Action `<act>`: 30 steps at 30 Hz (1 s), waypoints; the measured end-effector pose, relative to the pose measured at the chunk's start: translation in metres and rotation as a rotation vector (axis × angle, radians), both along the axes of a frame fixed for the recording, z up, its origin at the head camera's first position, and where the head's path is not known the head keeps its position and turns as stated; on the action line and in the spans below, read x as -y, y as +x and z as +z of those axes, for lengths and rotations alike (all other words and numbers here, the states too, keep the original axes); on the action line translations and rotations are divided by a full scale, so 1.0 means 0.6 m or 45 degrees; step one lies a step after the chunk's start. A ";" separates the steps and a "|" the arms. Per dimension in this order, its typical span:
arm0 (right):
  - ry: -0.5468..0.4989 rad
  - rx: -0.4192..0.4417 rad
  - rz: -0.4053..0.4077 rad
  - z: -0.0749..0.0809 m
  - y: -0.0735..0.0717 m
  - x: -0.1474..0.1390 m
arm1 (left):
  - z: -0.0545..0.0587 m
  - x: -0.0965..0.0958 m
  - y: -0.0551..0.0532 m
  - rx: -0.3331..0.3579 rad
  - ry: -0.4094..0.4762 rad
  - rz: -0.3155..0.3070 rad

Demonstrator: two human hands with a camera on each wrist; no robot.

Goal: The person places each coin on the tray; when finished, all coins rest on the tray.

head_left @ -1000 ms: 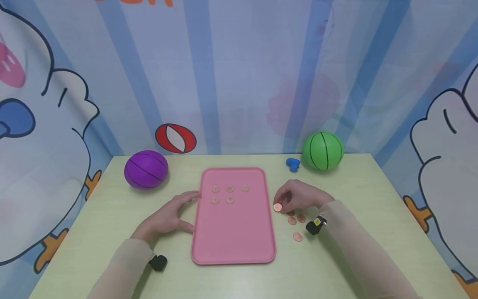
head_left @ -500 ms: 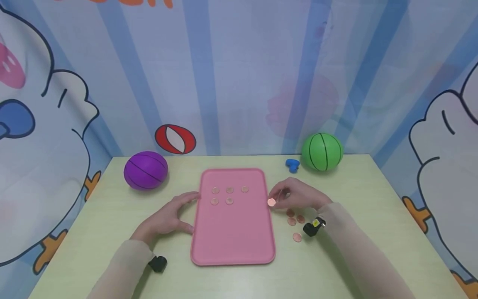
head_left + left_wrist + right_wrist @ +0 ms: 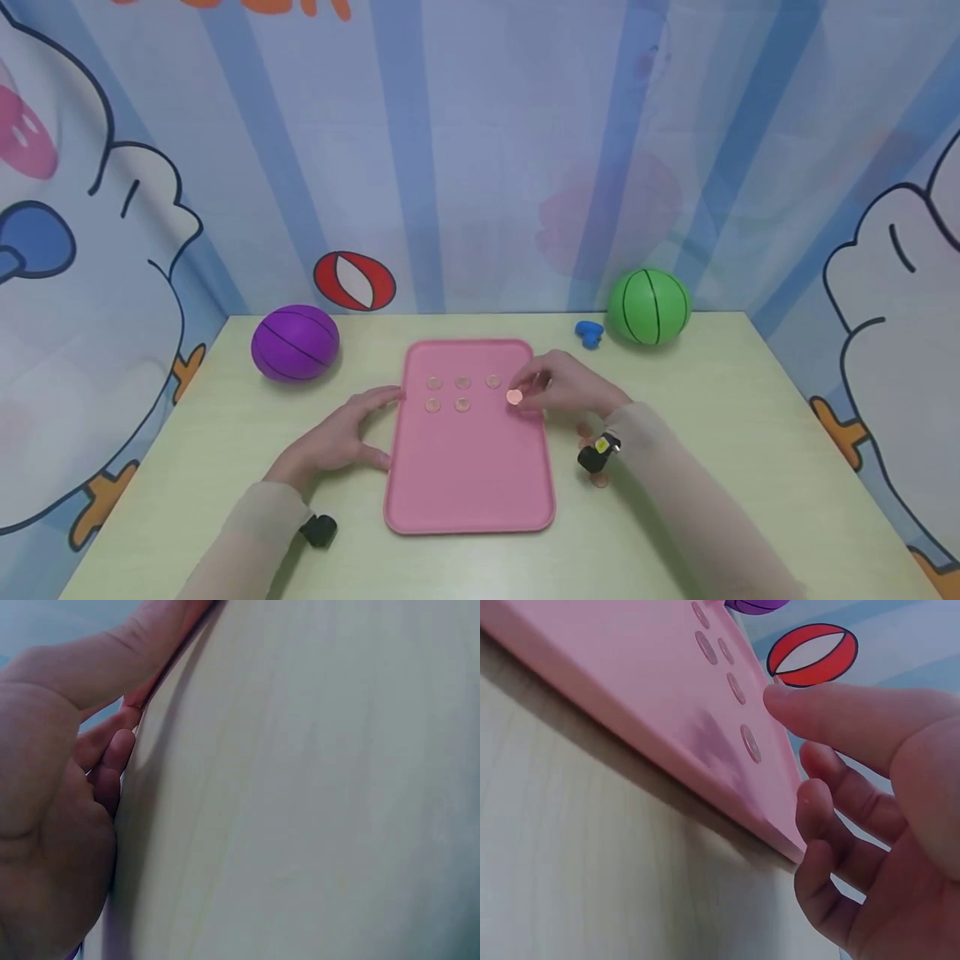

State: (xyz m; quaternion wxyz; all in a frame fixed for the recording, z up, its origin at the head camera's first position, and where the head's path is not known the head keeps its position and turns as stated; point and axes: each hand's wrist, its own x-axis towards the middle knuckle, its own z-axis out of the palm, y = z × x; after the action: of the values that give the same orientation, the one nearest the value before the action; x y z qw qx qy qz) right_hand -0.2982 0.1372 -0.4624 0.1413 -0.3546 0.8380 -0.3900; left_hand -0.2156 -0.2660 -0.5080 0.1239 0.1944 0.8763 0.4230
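Carried leftward from just outside the right edge a second ago, one shiny, round copper-coloured coin (image 3: pixel 514 397) is now over the right part of the shallow, rounded rectangular pink tray (image 3: pixel 472 479). The right hand (image 3: pixel 572 385) has travelled with it, pinching the coin between thumb and fingertips; the head view shows the coin to the right of the short row described below, and a shadow falls on the tray in the right wrist view.

Lying flat in the far half of the tray are five dull copper-coloured coins (image 3: pixel 462 405), three in the farther row and two in the nearer one, all where they were before. The left hand (image 3: pixel 337 437) has stayed at the tray's left side, thumb and fingers spread apart, their tips against the rim.

To the right of the tray, loose reddish-copper coins (image 3: pixel 598 480) lie on the pale wood-grained surface (image 3: pixel 480 567), partly hidden by the small black camera (image 3: pixel 594 458) on the right wrist. Beyond the tray's far left corner sits a purple ball with dark seam lines (image 3: pixel 296 343); past its far right corner are a small blue object (image 3: pixel 590 333) and a green ball with black seam lines (image 3: pixel 648 307). Behind the tray hangs a blue-striped cartoon backdrop (image 3: pixel 487 167).
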 end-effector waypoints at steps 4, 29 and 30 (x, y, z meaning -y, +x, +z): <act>0.004 0.005 -0.009 -0.009 -0.005 0.016 | 0.001 -0.001 0.001 0.007 0.001 -0.001; 0.120 -0.016 -0.120 -0.028 -0.003 0.066 | 0.003 0.000 0.001 0.008 -0.001 0.003; 0.125 -0.011 -0.126 -0.026 -0.002 0.067 | 0.003 0.000 0.001 0.009 -0.005 0.005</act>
State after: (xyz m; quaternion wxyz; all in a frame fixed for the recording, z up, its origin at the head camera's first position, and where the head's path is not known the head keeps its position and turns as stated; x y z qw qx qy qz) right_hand -0.2995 0.0970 -0.4782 0.1355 -0.3068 0.8733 -0.3533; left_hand -0.2151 -0.2658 -0.5063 0.1266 0.1911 0.8771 0.4221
